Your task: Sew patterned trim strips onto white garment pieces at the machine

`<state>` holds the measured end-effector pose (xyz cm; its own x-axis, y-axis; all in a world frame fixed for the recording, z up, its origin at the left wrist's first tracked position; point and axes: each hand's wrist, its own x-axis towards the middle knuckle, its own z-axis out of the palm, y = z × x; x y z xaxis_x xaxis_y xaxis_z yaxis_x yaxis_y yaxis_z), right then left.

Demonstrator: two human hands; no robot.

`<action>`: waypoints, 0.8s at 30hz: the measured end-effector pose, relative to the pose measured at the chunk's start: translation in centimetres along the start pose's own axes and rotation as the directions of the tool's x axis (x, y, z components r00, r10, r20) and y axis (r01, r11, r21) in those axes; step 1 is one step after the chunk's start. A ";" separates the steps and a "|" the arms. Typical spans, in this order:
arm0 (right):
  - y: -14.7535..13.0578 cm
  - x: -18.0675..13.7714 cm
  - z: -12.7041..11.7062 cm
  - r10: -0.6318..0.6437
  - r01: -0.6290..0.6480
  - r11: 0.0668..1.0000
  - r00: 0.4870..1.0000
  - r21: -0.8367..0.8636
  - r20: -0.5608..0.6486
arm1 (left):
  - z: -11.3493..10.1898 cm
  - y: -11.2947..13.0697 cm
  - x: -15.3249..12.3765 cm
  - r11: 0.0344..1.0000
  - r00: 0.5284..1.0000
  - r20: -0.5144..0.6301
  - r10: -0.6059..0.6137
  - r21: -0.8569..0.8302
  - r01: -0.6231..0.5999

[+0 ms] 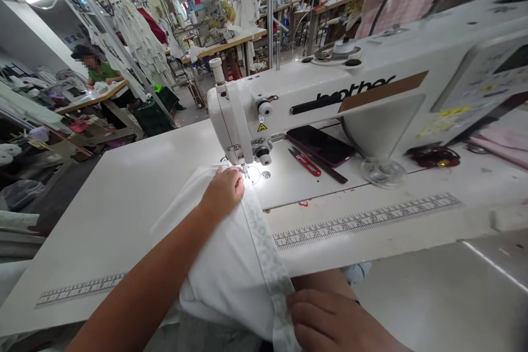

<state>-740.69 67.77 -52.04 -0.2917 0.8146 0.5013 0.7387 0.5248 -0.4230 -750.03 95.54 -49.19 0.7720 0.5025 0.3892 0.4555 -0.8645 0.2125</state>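
Note:
White fabric (223,264) with a pale patterned strip (260,231) along its right edge runs from the needle area down over the table's front edge. My left hand (224,190) is on the fabric right beside the lit presser foot (246,171), its fingers curled together on the cloth. Lower down, at the table's front edge, my right hand (325,316) grips the patterned strip between thumb and fingers; the thumb is mostly hidden. The white sewing machine (284,99) stands over the far end of the strip.
Red-handled thread snips (305,162) and a dark phone (322,143) lie under the machine arm. Near the machine's base is a clear round dish (383,172). A ruler tape (367,220) runs along the table's front. Co-workers (99,69) sit at other tables behind.

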 end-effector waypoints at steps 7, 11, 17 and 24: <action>-0.3 -0.1 1.5 0.013 -0.041 0.992 0.973 -0.117 -0.229 | -0.8 1.4 -1.1 1.000 1.000 0.024 -0.013 0.026 0.012; -0.9 0.2 1.2 0.167 -0.208 0.970 0.946 -0.126 -0.278 | -2.5 5.6 -6.0 1.000 0.985 0.173 -0.016 0.002 0.016; -0.5 -0.5 2.0 0.031 -0.064 0.989 0.973 -0.136 -0.230 | -4.2 7.0 -9.6 0.977 0.943 0.266 0.199 0.023 -0.213; -0.3 -1.2 2.3 -0.010 -0.035 0.975 0.980 -0.219 -0.199 | -4.1 7.2 -9.5 0.910 0.907 0.083 0.413 -0.006 -0.413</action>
<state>-741.97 67.19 -54.28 -0.1722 0.7439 0.6458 0.8633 0.4297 -0.2648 -755.87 84.50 -47.66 0.9252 0.1003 0.3661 0.0927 -0.9950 0.0383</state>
